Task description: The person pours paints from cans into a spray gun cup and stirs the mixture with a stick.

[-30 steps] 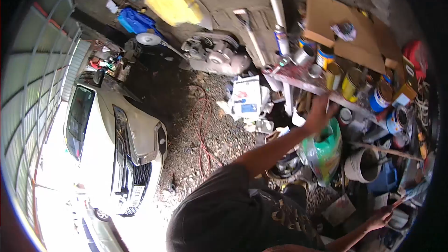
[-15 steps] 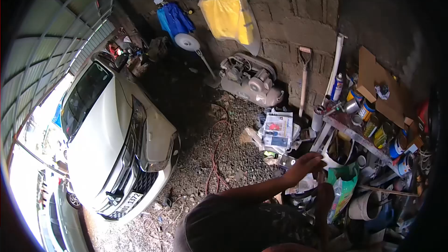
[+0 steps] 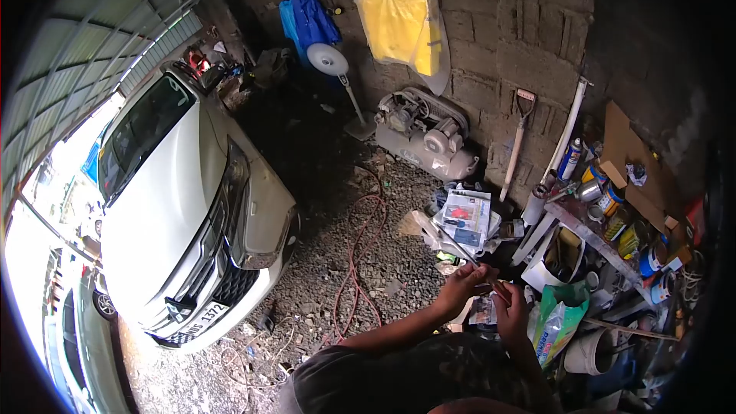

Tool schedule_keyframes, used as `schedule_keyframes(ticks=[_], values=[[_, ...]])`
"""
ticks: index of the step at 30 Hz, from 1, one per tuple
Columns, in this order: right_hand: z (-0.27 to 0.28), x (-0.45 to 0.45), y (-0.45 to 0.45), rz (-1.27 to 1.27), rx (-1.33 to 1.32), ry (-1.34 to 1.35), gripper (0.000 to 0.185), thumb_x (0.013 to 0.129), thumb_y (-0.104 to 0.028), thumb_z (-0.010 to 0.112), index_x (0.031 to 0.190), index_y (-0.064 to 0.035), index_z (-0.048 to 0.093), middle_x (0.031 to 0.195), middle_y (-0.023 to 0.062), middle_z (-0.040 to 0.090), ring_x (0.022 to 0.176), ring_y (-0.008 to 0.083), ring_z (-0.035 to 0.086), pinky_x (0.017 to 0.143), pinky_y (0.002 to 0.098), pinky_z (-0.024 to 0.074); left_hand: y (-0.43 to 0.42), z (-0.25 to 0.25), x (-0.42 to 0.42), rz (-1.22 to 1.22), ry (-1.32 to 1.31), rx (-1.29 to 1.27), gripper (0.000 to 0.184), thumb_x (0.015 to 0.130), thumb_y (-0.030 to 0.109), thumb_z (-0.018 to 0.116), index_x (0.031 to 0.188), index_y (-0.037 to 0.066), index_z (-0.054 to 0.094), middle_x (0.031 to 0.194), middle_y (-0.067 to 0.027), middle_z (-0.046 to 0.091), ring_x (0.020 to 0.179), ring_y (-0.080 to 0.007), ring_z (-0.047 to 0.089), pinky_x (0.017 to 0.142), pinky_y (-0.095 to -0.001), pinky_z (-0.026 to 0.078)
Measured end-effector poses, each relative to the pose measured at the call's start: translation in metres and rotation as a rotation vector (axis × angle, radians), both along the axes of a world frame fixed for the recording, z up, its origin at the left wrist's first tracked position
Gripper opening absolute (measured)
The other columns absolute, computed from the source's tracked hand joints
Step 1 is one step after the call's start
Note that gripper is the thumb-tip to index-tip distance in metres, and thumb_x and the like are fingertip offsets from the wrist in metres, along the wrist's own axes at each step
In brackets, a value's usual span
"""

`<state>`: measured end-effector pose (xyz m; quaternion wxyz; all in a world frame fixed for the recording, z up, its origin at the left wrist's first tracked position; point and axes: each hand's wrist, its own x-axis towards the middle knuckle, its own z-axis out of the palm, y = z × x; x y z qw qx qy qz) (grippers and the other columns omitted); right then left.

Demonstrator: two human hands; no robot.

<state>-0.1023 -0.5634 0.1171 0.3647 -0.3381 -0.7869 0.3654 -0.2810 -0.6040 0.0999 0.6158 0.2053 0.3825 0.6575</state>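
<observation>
Out in front of my body, my left hand [image 3: 462, 289] is closed around a thin, straight rod [image 3: 458, 247], which points up and left past the newspapers [image 3: 466, 215]. Just right of it, my right hand [image 3: 512, 313] is also closed, its fingers in line with the rod's lower end. That end is mostly covered by fingers, and the rod's exact kind does not show. A green and white plastic bag [image 3: 553, 322] is close beside my right hand. Above it stands a white bucket [image 3: 538, 272] with dark things inside.
Cans and a spray can [image 3: 570, 159] crowd a workbench [image 3: 594, 234] on the right. A shovel [image 3: 517, 146] leans on the block wall near an air compressor [image 3: 425, 142]. A red hose [image 3: 353, 261] crosses the gravel. A white car [image 3: 180, 199] stands left.
My left hand has moved left and down from near the white bucket, and the rod now shows in it. My right hand is more plainly visible beside it. The view has shifted slightly.
</observation>
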Motion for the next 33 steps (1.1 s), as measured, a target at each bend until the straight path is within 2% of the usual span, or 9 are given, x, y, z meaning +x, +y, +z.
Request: schedule_keyframes(ticks=[9,12,15,18,24,26,29,32,33], values=[[0.007,0.042,-0.013,-0.059,0.067,-0.025,0.021,0.097,-0.015,0.063,0.112,-0.0005,0.058,0.095,0.0177,0.067,0.086,0.0329,0.067,0.075,0.0412,0.0508,-0.002,0.006,0.051,-0.032,0.074,0.063,0.027,0.106,0.032,0.054,0.107,0.005,0.058,0.118,-0.0145,0.070,0.109,-0.0213,0.067,0.100,-0.0400,0.052],[0.010,0.059,-0.015,-0.093,-0.010,-0.035,0.028,0.097,-0.023,0.064,0.112,0.0004,0.061,0.096,0.0212,0.071,0.089,0.0417,0.070,0.074,0.0461,0.0536,0.000,0.001,0.065,-0.056,0.069,0.068,0.030,0.107,0.032,0.053,0.107,0.003,0.061,0.120,-0.0141,0.070,0.110,-0.0201,0.066,0.101,-0.0388,0.051],[-0.005,0.075,-0.010,-0.105,-0.091,0.042,0.025,0.099,-0.024,0.062,0.107,0.0000,0.061,0.084,0.0167,0.069,0.074,0.0334,0.069,0.065,0.0431,0.0512,0.003,0.003,0.079,-0.075,0.190,0.061,0.034,0.107,0.033,0.051,0.110,0.001,0.065,0.122,-0.0124,0.069,0.110,-0.0183,0.065,0.102,-0.0369,0.049],[0.000,0.094,-0.004,-0.038,-0.507,0.149,0.020,0.103,-0.024,0.056,0.106,-0.0046,0.057,0.070,0.0036,0.055,0.057,0.0121,0.052,0.053,0.0293,0.0390,0.005,0.017,0.088,-0.098,0.402,0.036,0.038,0.107,0.033,0.051,0.116,0.000,0.067,0.122,-0.0108,0.070,0.110,-0.0172,0.065,0.103,-0.0353,0.048],[0.015,0.116,0.007,0.087,-0.610,0.355,0.028,0.104,-0.035,0.051,0.104,-0.0079,0.056,0.067,-0.0016,0.049,0.051,0.0092,0.044,0.048,0.0273,0.0356,0.011,0.042,0.111,-0.177,0.323,0.159,0.044,0.108,0.035,0.048,0.131,0.000,0.061,0.126,-0.0109,0.066,0.119,-0.0183,0.060,0.108,-0.0367,0.044],[0.026,0.124,0.010,0.163,-0.870,0.445,0.032,0.105,-0.040,0.049,0.104,-0.0088,0.057,0.067,-0.0021,0.048,0.050,0.0095,0.044,0.048,0.0270,0.0353,0.012,0.052,0.112,-0.247,0.279,0.204,0.045,0.108,0.036,0.048,0.130,-0.001,0.060,0.133,-0.0151,0.063,0.123,-0.0210,0.059,0.110,-0.0378,0.041],[0.018,0.134,0.019,0.317,-1.275,0.580,0.040,0.104,-0.048,0.046,0.104,-0.0097,0.058,0.065,-0.0033,0.045,0.048,0.0093,0.041,0.047,0.0267,0.0337,0.013,0.052,0.113,-0.313,0.276,0.288,0.040,0.109,0.032,0.046,0.133,0.003,0.059,0.124,-0.0066,0.065,0.120,-0.0151,0.057,0.109,-0.0340,0.042],[0.027,0.141,0.024,0.491,-1.450,0.590,0.044,0.104,-0.053,0.045,0.103,-0.0103,0.058,0.062,-0.0043,0.041,0.048,0.0087,0.038,0.047,0.0266,0.0312,0.015,0.052,0.119,-0.302,0.257,0.216,0.039,0.108,0.036,0.048,0.117,0.002,0.065,0.144,-0.0180,0.054,0.127,-0.0229,0.055,0.111,-0.0393,0.039],[0.034,0.141,0.023,0.549,-1.468,0.575,0.045,0.103,-0.054,0.045,0.103,-0.0104,0.058,0.061,-0.0046,0.039,0.047,0.0084,0.037,0.046,0.0266,0.0304,0.017,0.050,0.120,-0.266,0.283,0.240,0.035,0.107,0.033,0.050,0.116,0.003,0.066,0.133,-0.0129,0.060,0.121,-0.0196,0.057,0.108,-0.0364,0.040]])
